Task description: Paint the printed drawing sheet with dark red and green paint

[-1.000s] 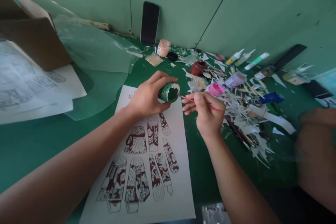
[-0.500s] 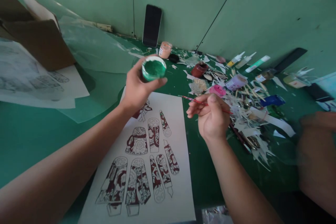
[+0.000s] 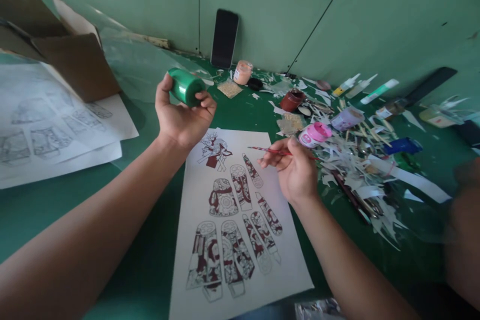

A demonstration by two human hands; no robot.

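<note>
My left hand [image 3: 183, 122] is wrapped round a green paint jar [image 3: 184, 86] above the top left of a white sheet [image 3: 195, 205]. The jar is tipped on its side, so its smooth outer wall and base show while its mouth is hidden. Between the fingers of my right hand [image 3: 300, 172] lies a thin red paintbrush [image 3: 275, 152], its tip pointing left over the sheet's upper right. Printed on the sheet are patterned shapes in black outline, partly coloured dark red, with a little green on the small upper-right strip [image 3: 247, 164].
Beyond the sheet stand an orange-peach jar [image 3: 243, 73], a dark red jar [image 3: 292, 100] and a pink jar [image 3: 315, 135]. Paper scraps and tools [image 3: 360, 170] pile up at right. A phone [image 3: 224, 39] leans on the wall. Left are a cardboard box [image 3: 80, 67] and printed papers [image 3: 71, 135].
My left hand has moved left and turned the green jar, so its open, paint-filled mouth no longer shows. My right hand has shifted slightly left and down with the brush. The view has shifted too.
</note>
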